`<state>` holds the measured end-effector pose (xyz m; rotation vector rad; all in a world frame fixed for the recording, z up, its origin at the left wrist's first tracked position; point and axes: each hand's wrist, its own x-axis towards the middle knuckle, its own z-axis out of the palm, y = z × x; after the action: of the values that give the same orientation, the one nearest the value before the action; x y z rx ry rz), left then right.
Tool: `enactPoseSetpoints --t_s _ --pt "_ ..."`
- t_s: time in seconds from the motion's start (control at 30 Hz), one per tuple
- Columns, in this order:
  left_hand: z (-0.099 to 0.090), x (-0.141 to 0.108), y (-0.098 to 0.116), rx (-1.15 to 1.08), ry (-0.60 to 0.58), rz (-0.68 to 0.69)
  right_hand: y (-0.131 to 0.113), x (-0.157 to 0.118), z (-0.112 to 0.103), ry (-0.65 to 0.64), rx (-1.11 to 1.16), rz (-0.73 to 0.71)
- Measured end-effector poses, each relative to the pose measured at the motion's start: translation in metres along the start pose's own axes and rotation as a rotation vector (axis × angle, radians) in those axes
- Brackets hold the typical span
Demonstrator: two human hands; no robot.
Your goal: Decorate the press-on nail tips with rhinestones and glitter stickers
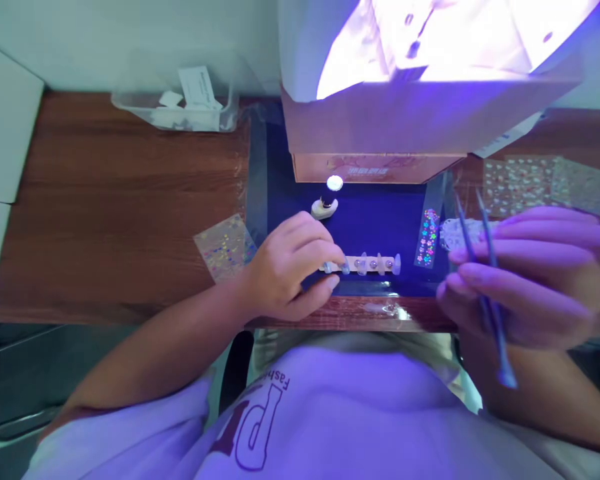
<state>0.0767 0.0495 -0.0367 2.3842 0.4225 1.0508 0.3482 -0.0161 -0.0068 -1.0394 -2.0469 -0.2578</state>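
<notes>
My left hand (300,270) rests at the left end of a light strip (369,265) that bears several small translucent nail tips and round silver studs. Its fingers are bent and slightly apart, with the fingertips touching the strip. In my right hand (530,280) a pair of metal tweezers (491,307) is pinched, tips pointing up and apart, nothing visible between them. A narrow sheet of shiny flower stickers (427,239) lies between the strip and my right hand. Behind my left hand stands a small holder (325,209) with a white round top.
A cardboard box (370,127) under a bright lamp glow stands at the back. A clear plastic bin (180,117) holds papers at back left. Sticker sheets (223,248) lie left of the dark mat (300,233), others (520,183) at the right. The table's front edge is near my body.
</notes>
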Motion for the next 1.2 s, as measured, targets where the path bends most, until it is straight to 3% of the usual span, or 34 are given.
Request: enactPoseSetpoints --t_s 0.03,0.1,0.23,0.3,0.37,0.47,0.6,0.67,0.77,0.93,1.2 --pt "-0.001 0.000 0.004 -0.031 -0.008 0.015 -0.002 0.007 0.002 0.038 -0.064 -0.171" --pt "-0.002 0.002 0.015 -0.155 -0.051 -0.027 -0.009 0.023 0.005 -0.030 -0.220 -0.330" --pt "-0.001 0.014 0.046 -0.630 -0.197 -0.447 -0.030 0.059 0.012 -0.245 -0.471 -0.470" --pt "0.002 0.021 0.059 -0.768 -0.159 -0.626 -0.037 0.075 0.016 -0.221 -0.505 -0.535" --pt "0.004 0.025 0.067 -0.793 -0.054 -0.689 -0.040 0.084 0.020 -0.242 -0.483 -0.522" --pt "0.004 0.020 0.068 -0.647 0.084 -0.661 -0.034 0.081 0.021 -0.303 -0.349 -0.425" --pt "0.002 -0.002 0.050 -0.233 0.283 -0.510 -0.012 0.053 0.023 -0.183 -0.060 -0.277" --pt "0.003 -0.011 0.037 -0.125 0.312 -0.453 0.001 0.038 0.029 -0.196 0.064 -0.224" --pt "0.009 -0.017 0.025 -0.035 0.299 -0.369 0.011 0.025 0.044 -0.383 0.181 -0.246" --pt "0.017 -0.016 0.020 0.060 0.213 -0.281 0.009 0.026 0.059 -0.664 0.149 -0.159" --pt "0.019 -0.017 0.011 0.139 0.110 -0.231 0.003 0.026 0.067 -0.719 0.158 -0.126"
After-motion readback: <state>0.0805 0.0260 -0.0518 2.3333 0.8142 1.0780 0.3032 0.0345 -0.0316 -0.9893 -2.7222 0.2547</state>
